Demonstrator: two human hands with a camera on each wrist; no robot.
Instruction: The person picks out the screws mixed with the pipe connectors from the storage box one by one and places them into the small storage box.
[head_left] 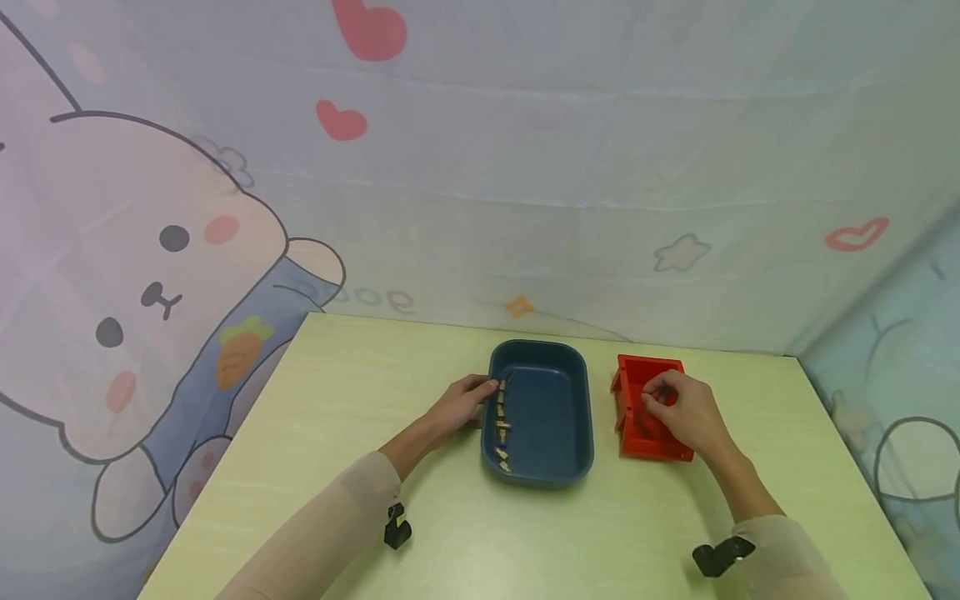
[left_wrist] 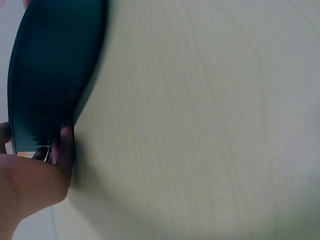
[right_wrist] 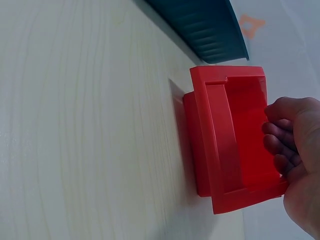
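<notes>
A dark blue tray (head_left: 540,479) lies on the table with several small brass-coloured pieces (head_left: 502,412) in a row along its inner left side. At its left wall, my left hand (head_left: 459,404) grips the tray, thumb over the rim and fingers against the outside. In the left wrist view, fingers (left_wrist: 66,142) press the tray's outer wall. To the right stands a red bin (head_left: 656,450). Over its opening is my right hand (head_left: 686,412), fingers curled and thumb close to the index fingertip. Whether something tiny sits between those tips cannot be made out.
Both containers stand on a pale wood-grain table (head_left: 360,367), a short gap apart. Behind the table hangs a printed cloth (head_left: 525,167), close to its back edge. A small black camera is strapped to each wrist.
</notes>
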